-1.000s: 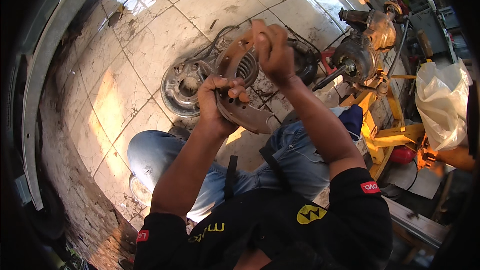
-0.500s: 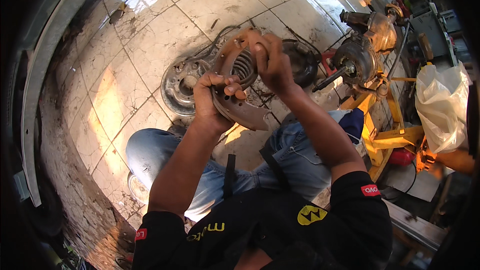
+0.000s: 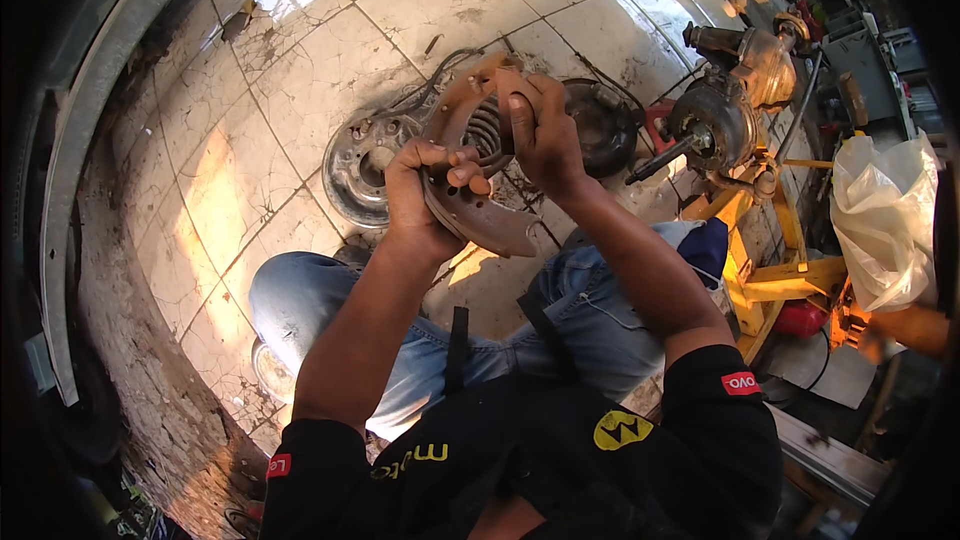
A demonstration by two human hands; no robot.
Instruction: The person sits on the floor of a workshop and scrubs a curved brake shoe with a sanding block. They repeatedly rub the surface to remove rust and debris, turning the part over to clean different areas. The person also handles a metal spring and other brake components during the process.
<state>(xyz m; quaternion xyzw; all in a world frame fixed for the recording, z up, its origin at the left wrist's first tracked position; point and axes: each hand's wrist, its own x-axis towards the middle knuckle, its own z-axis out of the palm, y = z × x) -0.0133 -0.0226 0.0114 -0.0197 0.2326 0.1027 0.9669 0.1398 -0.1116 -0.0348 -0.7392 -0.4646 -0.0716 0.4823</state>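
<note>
A curved, rusty brake shoe (image 3: 490, 222) with small holes hangs over the floor in front of my knees. My left hand (image 3: 412, 190) is closed around its middle, thumb and fingers on the near part. At the far end, my right hand (image 3: 548, 140) pinches a flat reddish-brown piece (image 3: 509, 88) against the shoe; its exact kind is unclear. Beneath the shoe lie a coil spring (image 3: 485, 130) and a round metal plate with holes (image 3: 350, 175), both partly covered by my hands and the shoe.
A dark round drum-like part (image 3: 603, 130) sits beyond my right forearm. Farther right, a greasy axle assembly (image 3: 715, 125) rests by a yellow metal stand (image 3: 790, 280). A white plastic bag (image 3: 885, 220) is beside it. Cracked tiles (image 3: 400, 20) cover the floor.
Both hands keep their hold on the brake shoe. My right hand has shifted slightly at the far end, with the flat brown piece showing more.
</note>
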